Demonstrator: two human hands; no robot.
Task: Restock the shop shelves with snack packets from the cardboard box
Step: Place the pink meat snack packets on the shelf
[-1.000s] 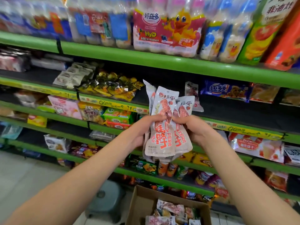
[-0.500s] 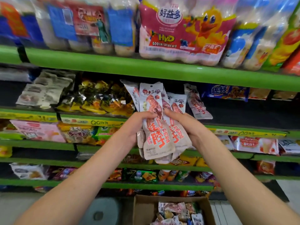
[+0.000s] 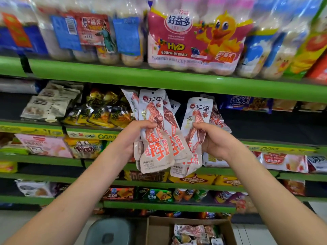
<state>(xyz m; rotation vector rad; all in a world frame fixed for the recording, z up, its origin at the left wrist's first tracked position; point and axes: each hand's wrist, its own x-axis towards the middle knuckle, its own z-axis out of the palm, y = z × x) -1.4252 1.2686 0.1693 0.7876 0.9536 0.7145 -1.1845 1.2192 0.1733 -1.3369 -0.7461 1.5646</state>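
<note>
1. At the centre of the frame the left hand [image 3: 131, 137] is closed around a fanned bunch of white-and-red snack packets [image 3: 155, 138], held upright in front of the shelves.
2. Just right of it, the right hand [image 3: 215, 138] pinches a separate packet [image 3: 196, 128] of the same kind, a small gap apart from the bunch; another may lie behind it, I cannot tell.
3. Neither lot is on a shelf yet. The dark shelf [image 3: 265, 126] behind the right hand, right of centre, shows bare space and looks like the likely spot.
4. At the bottom of the frame the cardboard box [image 3: 159, 228] sits on the floor, open, with more packets inside.
5. Judged from this, restocking is mid-way: packets are in hand, the box is not emptied, and gaps remain.
</note>
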